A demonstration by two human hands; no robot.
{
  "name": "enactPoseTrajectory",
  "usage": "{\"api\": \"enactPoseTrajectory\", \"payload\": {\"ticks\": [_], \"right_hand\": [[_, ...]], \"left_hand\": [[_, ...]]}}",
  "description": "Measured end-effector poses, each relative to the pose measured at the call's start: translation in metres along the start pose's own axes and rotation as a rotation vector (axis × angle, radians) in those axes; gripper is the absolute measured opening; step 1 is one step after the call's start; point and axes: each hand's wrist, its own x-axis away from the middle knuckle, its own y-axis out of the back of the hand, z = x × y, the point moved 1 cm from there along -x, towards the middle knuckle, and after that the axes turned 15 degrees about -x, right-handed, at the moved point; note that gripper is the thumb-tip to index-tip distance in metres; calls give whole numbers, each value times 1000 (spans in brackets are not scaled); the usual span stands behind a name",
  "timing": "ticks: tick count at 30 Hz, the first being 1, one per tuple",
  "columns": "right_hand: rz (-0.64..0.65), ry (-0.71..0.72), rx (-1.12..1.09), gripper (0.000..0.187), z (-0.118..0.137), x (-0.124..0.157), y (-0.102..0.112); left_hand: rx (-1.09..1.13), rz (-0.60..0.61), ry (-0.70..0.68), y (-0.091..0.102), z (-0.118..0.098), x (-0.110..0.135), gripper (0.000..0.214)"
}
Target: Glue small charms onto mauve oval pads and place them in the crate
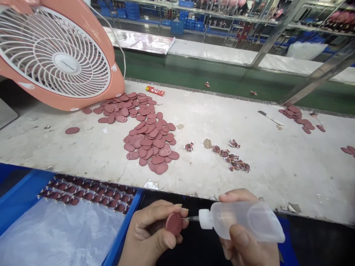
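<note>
My left hand (151,232) pinches a small dark-red oval piece (174,223) between thumb and fingers, below the table's front edge. My right hand (244,240) is wrapped round a clear squeeze bottle (246,221) with a white cap. The bottle's thin metal nozzle (192,218) touches the edge of the oval piece. A large heap of the same dark-red ovals (149,142) lies on the white table (249,184) ahead of me.
A pink-and-white fan (55,55) stands at the back left. A blue tray (16,199) at the lower left holds rows of finished pieces (88,192) and a plastic sheet. Small dark scraps (233,160), a blade (267,117) and more ovals (299,118) lie to the right.
</note>
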Motion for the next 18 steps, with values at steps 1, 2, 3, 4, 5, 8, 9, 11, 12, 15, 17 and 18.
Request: {"api": "enactPoseTrajectory", "payload": {"ticks": [1,2,3,4,5,8,9,11,12,15,17,18], "right_hand": [[-2,-44,-21,53,-2,-2,0],[5,-84,-46,53,-3,-4,0],[18,-125,-79,52,-4,-6,-1],[31,-168,-125,51,-5,-8,-2],[41,-213,-184,50,-6,-10,-3],[41,-332,-377,46,-7,-14,-5],[39,-350,-423,44,-8,-15,-5],[34,-351,-474,41,-8,-17,-3],[38,-340,-493,40,-7,-18,-1],[75,-316,-584,41,-4,-25,6],[111,-323,-653,50,1,-32,9],[121,-339,-679,55,4,-37,10]], "left_hand": [[-3,14,-15,1,0,0,29],[-4,34,-32,1,1,0,29],[-1,57,-50,1,1,1,29],[5,72,-61,0,1,1,29],[15,72,-64,-1,0,1,28],[53,42,-55,-6,0,2,25],[65,23,-48,-8,-1,2,25],[86,-30,-30,-12,-2,1,25],[93,-62,-15,-13,-3,1,25],[100,-170,34,-16,-6,0,28],[104,-215,68,-16,-9,0,32],[109,-230,87,-15,-10,0,35]]}}
